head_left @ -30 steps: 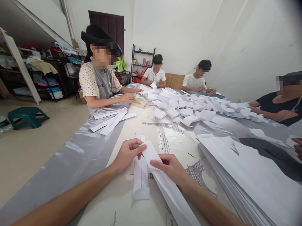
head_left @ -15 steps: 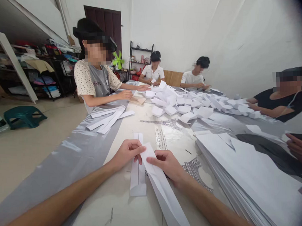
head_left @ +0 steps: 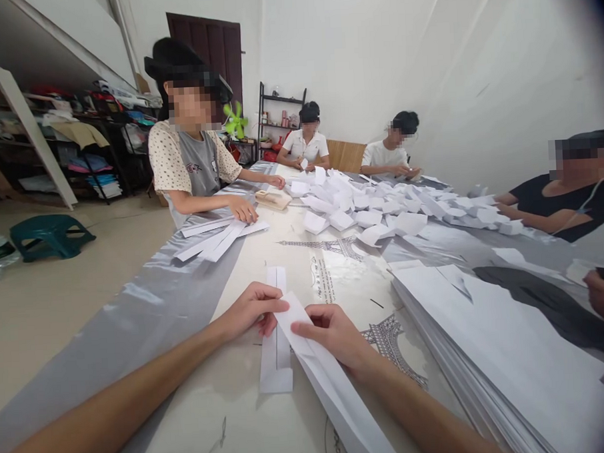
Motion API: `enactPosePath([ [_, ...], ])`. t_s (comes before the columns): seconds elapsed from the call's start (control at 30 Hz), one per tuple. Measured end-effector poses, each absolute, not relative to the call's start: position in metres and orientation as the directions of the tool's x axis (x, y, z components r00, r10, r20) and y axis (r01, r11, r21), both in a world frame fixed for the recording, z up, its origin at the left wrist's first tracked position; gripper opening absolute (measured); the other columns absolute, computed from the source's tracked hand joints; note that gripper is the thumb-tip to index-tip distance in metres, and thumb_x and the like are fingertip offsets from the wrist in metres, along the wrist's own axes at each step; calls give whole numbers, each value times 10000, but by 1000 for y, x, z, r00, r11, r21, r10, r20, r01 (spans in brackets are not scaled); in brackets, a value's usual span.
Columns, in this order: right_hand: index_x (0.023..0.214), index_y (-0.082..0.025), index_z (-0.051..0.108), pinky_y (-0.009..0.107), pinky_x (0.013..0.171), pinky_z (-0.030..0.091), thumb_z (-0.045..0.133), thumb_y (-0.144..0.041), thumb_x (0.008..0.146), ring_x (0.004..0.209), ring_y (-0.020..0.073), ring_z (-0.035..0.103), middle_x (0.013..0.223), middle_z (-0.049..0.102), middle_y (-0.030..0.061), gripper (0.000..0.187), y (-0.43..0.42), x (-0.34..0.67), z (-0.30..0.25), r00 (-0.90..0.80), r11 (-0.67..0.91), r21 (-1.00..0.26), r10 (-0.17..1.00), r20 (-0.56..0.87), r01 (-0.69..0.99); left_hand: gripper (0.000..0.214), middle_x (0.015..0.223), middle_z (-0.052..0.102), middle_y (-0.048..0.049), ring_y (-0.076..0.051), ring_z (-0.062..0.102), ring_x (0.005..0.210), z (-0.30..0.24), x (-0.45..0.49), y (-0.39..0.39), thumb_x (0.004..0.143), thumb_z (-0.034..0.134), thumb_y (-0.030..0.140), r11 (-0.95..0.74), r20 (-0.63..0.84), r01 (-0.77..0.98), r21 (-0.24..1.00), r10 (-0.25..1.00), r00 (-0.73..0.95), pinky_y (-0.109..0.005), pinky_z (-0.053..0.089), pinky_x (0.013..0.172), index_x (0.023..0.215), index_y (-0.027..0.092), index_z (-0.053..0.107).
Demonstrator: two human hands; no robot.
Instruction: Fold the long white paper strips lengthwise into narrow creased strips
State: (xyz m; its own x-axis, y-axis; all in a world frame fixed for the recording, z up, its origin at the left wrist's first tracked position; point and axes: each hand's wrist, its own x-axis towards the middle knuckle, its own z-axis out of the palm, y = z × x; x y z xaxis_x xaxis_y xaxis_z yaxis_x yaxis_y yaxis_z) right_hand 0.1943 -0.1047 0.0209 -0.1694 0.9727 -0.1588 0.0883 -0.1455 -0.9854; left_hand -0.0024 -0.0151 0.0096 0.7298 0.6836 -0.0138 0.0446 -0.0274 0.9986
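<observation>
Between my two hands is a long folded strip of white paper (head_left: 323,379), slanting from its far end down to the bottom edge of the view. My left hand (head_left: 260,307) pinches the strip's far left corner between thumb and fingers. My right hand (head_left: 331,332) grips its right edge a little nearer to me, thumb on top and fingers behind. Under my left hand a second folded paper strip (head_left: 276,378) lies flat on the table, its lengthwise seam showing and its middle partly covered by my fingers.
A tall stack of white paper sheets (head_left: 492,338) stands at right. Folded paper pieces (head_left: 361,204) heap across the table's middle. Flat strips (head_left: 217,243) lie at left, beside a co-worker's hand (head_left: 244,209) and a beige block (head_left: 273,200). Other people sit around the table.
The held strip has shifted slightly down and left at its far end, both hands still on it. The co-worker at left has moved a hand toward the flat strips.
</observation>
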Motion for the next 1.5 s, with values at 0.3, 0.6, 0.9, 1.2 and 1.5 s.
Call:
enactPosePath([
  [0.3, 742, -172, 695, 270, 558, 358, 771, -483, 723, 600, 134, 486, 663, 592, -12, 321, -106, 196, 24, -180, -168, -983, 967, -180, 78, 417, 482, 499, 32, -82, 413, 439, 18, 0, -19, 937, 549, 434, -224, 126, 22, 974, 623, 772, -227, 298, 469, 632, 151, 546],
  [0.6, 692, -170, 636, 255, 548, 329, 752, -443, 772, 590, 118, 466, 673, 550, -15, 307, -104, 201, 24, -239, -222, -971, 942, -236, 84, 470, 413, 347, 68, -59, 266, 406, 12, -1, -18, 894, 612, 380, -104, 134, -86, 991, 763, 633, -243, 181, 444, 525, 173, 409],
  [0.9, 748, -174, 692, 254, 539, 344, 777, -451, 742, 582, 121, 484, 701, 602, -4, 290, -106, 199, 25, -197, -249, -966, 946, -257, 63, 479, 429, 476, 31, -71, 370, 395, 14, -1, -18, 905, 603, 434, -198, 140, -6, 980, 677, 723, -235, 233, 431, 529, 154, 505],
  [1.2, 691, -173, 677, 262, 530, 327, 765, -429, 768, 553, 112, 455, 654, 572, -9, 282, -105, 203, 26, -241, -230, -972, 941, -236, 53, 549, 396, 336, 63, -54, 272, 414, 6, 2, -14, 905, 607, 409, -139, 181, -118, 983, 834, 522, -250, 200, 472, 462, 169, 389],
  [1.5, 740, -167, 693, 262, 537, 343, 771, -479, 765, 568, 116, 478, 693, 600, 1, 323, -104, 201, 24, -207, -245, -968, 946, -250, 54, 563, 384, 410, 40, -57, 304, 383, 10, 1, -19, 894, 616, 468, -165, 117, 14, 986, 757, 643, -249, 217, 456, 453, 162, 448],
])
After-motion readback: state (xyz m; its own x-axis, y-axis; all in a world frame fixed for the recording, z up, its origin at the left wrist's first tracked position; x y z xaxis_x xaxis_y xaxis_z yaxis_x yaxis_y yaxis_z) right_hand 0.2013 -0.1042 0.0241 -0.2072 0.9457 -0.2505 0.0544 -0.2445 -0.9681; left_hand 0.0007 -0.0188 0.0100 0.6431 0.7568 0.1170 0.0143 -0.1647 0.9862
